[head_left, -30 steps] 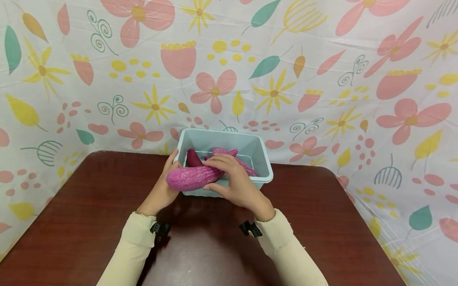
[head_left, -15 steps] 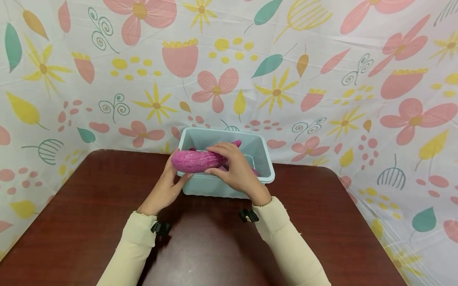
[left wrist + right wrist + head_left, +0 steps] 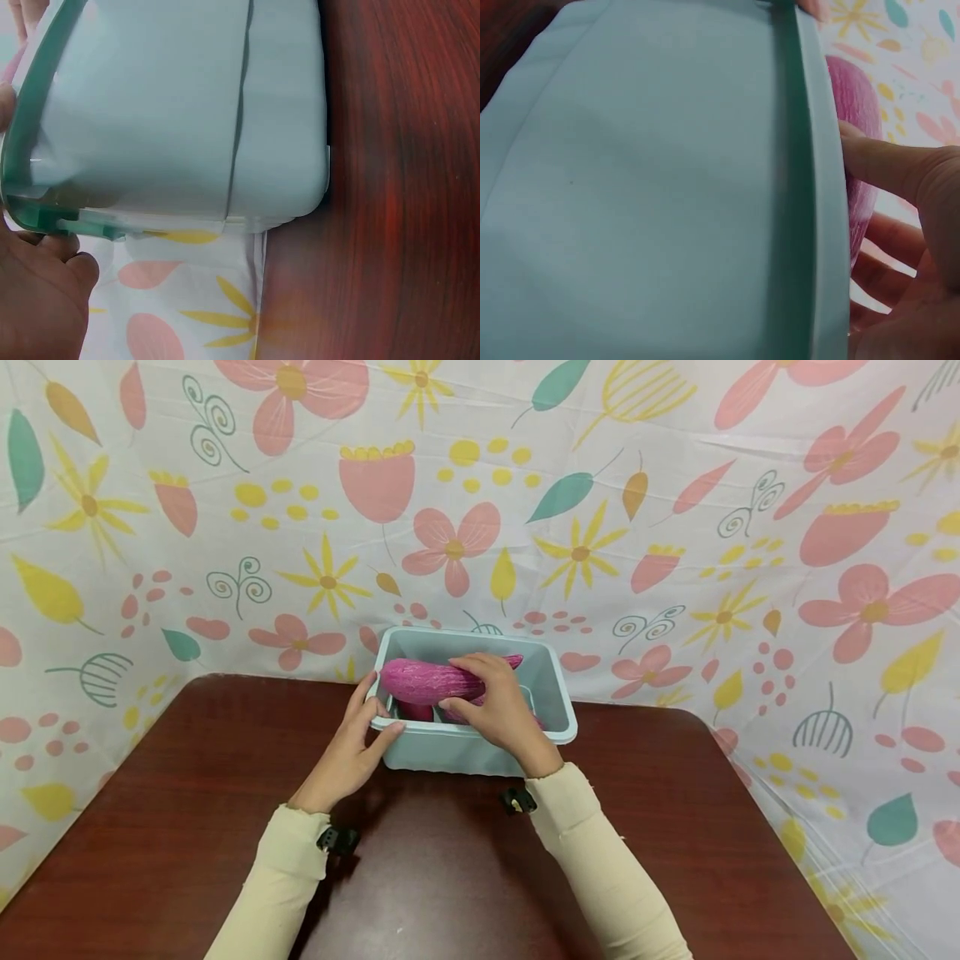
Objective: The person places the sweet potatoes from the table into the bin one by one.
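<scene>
Held in my right hand (image 3: 504, 710) is a pink-purple streaked eggplant (image 3: 422, 683), lying crosswise in the mouth of a pale blue plastic bin (image 3: 450, 752). Thumb and fingers close round its right part, and its narrow end points to the back right. Under it a darker eggplant (image 3: 415, 712) shows in the bin; more streaked purple pieces are mostly hidden by the hand. My left hand (image 3: 341, 764) grips the bin's front left corner by the rim. In the right wrist view the eggplant (image 3: 855, 97) shows beyond the rim, with the thumb against it.
The bin stands at the back of a dark red-brown wooden table (image 3: 427, 868). A white cloth (image 3: 480, 485) printed with flowers and leaves hangs close behind it. Both forearms wear cream sleeves with small black devices at the wrists.
My right hand has carried the streaked eggplant from in front of the bin's rim, back and slightly right, into its mouth. My left hand stays at the corner, its thumb now over the front rim.
</scene>
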The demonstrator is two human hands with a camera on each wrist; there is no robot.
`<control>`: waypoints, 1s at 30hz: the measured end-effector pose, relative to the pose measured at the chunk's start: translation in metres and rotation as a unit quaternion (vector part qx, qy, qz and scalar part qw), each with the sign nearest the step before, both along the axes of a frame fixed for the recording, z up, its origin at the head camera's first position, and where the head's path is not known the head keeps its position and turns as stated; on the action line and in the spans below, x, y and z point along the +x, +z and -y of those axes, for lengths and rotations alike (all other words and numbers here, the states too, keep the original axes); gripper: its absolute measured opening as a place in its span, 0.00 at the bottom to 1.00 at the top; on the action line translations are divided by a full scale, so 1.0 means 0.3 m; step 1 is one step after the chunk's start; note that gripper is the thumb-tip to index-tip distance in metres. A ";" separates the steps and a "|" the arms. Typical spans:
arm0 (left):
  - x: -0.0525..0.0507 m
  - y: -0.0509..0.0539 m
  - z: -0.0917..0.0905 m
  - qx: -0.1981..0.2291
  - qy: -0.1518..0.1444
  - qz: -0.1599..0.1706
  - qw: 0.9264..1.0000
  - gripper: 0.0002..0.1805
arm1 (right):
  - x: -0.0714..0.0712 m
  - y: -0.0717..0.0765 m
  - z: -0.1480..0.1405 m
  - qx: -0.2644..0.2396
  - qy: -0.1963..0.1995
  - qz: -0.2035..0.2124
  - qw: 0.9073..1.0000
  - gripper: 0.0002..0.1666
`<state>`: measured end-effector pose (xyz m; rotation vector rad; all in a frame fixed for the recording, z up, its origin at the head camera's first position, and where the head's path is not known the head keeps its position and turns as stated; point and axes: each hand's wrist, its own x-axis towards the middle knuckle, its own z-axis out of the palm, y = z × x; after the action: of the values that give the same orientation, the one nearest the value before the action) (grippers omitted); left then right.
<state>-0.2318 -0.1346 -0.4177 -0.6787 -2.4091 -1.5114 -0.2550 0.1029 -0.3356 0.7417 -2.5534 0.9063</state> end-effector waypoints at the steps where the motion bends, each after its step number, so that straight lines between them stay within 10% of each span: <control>1: 0.000 0.001 0.000 0.000 0.000 0.000 1.000 0.12 | -0.002 -0.002 -0.001 0.000 -0.005 -0.001 1.000 0.32; 30: -0.003 -0.004 0.005 -0.009 0.003 0.007 1.000 0.12 | 0.054 -0.014 -0.009 0.009 -0.018 0.016 1.000 0.30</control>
<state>-0.2327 -0.1362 -0.4189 -0.6659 -2.4357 -1.5005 -0.2389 0.1056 -0.3399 0.6902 -2.5986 0.8918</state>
